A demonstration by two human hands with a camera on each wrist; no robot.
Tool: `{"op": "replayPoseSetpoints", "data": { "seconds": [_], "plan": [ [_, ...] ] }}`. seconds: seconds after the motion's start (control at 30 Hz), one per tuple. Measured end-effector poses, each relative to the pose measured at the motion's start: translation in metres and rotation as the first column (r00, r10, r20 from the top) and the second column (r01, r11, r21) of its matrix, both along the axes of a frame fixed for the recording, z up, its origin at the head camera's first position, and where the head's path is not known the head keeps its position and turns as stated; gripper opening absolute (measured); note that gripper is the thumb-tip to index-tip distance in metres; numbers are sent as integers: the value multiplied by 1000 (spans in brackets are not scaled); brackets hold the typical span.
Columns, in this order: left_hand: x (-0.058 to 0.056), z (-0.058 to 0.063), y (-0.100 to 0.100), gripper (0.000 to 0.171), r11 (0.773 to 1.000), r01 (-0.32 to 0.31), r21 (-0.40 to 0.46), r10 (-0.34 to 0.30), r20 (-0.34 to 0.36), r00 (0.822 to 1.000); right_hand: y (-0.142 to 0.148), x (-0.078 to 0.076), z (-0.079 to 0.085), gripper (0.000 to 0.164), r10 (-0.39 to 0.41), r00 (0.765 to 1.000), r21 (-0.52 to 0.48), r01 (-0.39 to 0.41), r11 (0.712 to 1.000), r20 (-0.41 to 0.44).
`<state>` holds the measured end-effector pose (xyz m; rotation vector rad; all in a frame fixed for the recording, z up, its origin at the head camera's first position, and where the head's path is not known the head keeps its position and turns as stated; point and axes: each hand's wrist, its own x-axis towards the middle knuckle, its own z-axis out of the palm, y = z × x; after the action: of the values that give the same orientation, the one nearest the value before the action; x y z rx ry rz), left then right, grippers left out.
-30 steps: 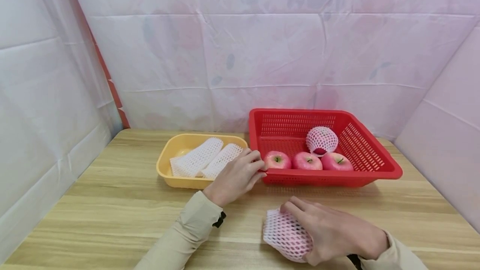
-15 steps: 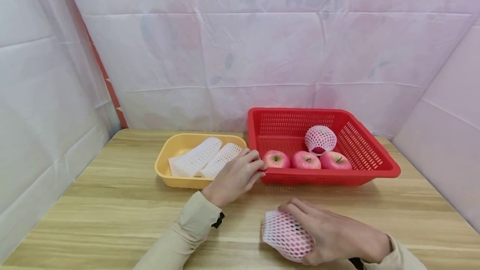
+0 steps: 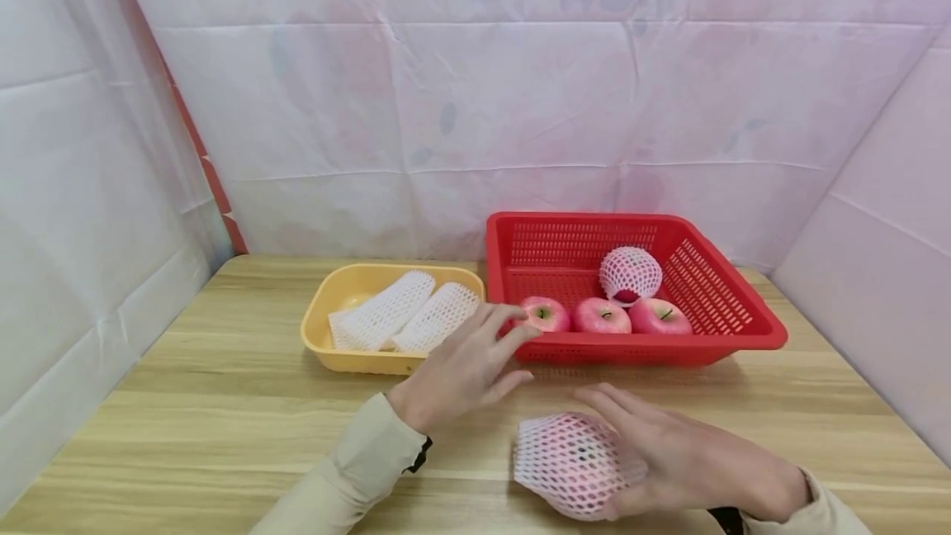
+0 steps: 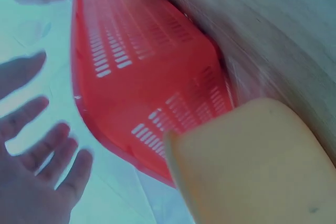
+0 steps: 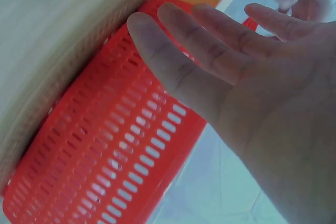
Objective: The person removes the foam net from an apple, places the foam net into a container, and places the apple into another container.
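An apple in a white foam net sleeve [image 3: 568, 465] lies on the table near the front. Beside it is my right hand [image 3: 676, 452], fingers extended and apart above the apple's right side; whether the thumb touches the net I cannot tell. My left hand [image 3: 461, 370] hovers by the near left corner of the red basket [image 3: 669, 343], its fingers spread and holding nothing, as the left wrist view of the hand [image 4: 37, 166] also shows. Straight fingers of the right hand [image 5: 273, 77] appear in the right wrist view. Inside the basket are three bare apples [image 3: 602, 318] and a net-covered apple [image 3: 630, 273].
A yellow tray [image 3: 357, 362] stands left of the basket, holding flat white foam nets [image 3: 390, 312]. Both containers sit on a wood-grain table [image 3: 223, 419]. White sheets [image 3: 520, 106] hang behind and at the sides.
My left hand has let go of the basket's corner and spread its fingers. My right hand has loosened from the netted apple, its fingers lifting and straightening. The head view has shifted slightly.
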<state>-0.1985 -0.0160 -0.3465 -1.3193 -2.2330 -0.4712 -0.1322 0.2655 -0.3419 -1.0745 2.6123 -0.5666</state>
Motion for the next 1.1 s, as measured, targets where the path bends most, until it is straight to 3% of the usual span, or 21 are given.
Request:
{"op": "replayPoseSetpoints", "data": {
  "seconds": [0.1, 0.2, 0.33, 0.5, 0.6, 0.73, 0.9, 1.0, 1.1],
  "plan": [
    [5, 0, -2, 41, 998, 55, -33, -56, -20, 998, 7, 0, -1, 99, -19, 999, 1, 19, 1000, -28],
    [8, -1, -4, 41, 996, 64, -56, -66, -22, 998, 14, -1, -1, 97, -35, 999, -5, 35, 999, -36],
    [13, -2, -6, 39, 995, 94, -32, -95, -8, 995, 25, -3, -4, 87, -12, 989, -15, 10, 1000, -150],
    [23, -6, -2, 42, 983, 177, -50, -172, 95, 981, 34, -3, -8, 76, -20, 970, 7, 22, 1000, -241],
    [30, -7, 1, 47, 976, 186, -113, -166, 170, 971, 37, -3, -10, 72, -9, 959, 25, 17, 1000, -282],
    [37, -9, 4, 52, 971, 186, -149, -154, 206, 966, 40, -4, -9, 69, -7, 952, 26, 16, 1000, -306],
    [42, -11, 9, 50, 976, 185, -118, -156, 221, 963, 43, -5, -6, 67, 4, 951, 28, 5, 1000, -310],
    [43, -13, 12, 52, 973, 178, -144, -143, 229, 963, 44, -5, -2, 64, -30, 969, 37, 40, 998, -247],
    [43, -14, 16, 58, 963, 199, -180, -142, 286, 948, 44, -5, 1, 62, -80, 982, 43, 88, 995, -171]
  ]
}}
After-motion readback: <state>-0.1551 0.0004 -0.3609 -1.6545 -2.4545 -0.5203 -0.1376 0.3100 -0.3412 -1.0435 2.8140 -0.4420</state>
